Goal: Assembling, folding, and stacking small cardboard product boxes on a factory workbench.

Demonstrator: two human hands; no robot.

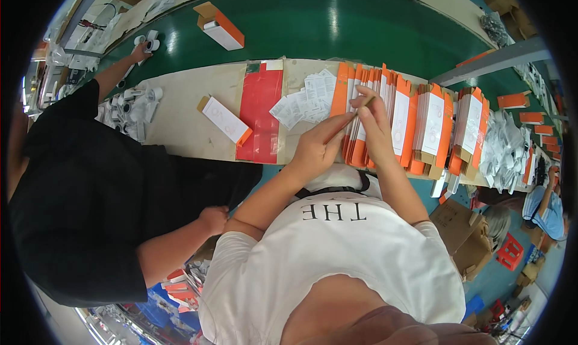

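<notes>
A thin brown cardboard piece (349, 121), seen almost edge-on, is held between my two hands above the front of the table. My left hand (315, 145) grips its lower left end, with the thumb along it. On its upper right end the fingers of my right hand (377, 128) are closed. Just behind and below the hands stands a row of flat orange-and-white cartons (400, 113), packed on edge. Several printed paper sheets (310, 98) lie spread to the left of that row. What the far side of the cardboard looks like is hidden.
Left of the sheets are a red taped panel (261, 113) and an orange-and-white box (225, 120). An open box (220, 31) rests on the green conveyor (289, 23). A co-worker in black (84, 212) reaches over white parts (129, 110). Clear plastic bags (503, 143) lie at right.
</notes>
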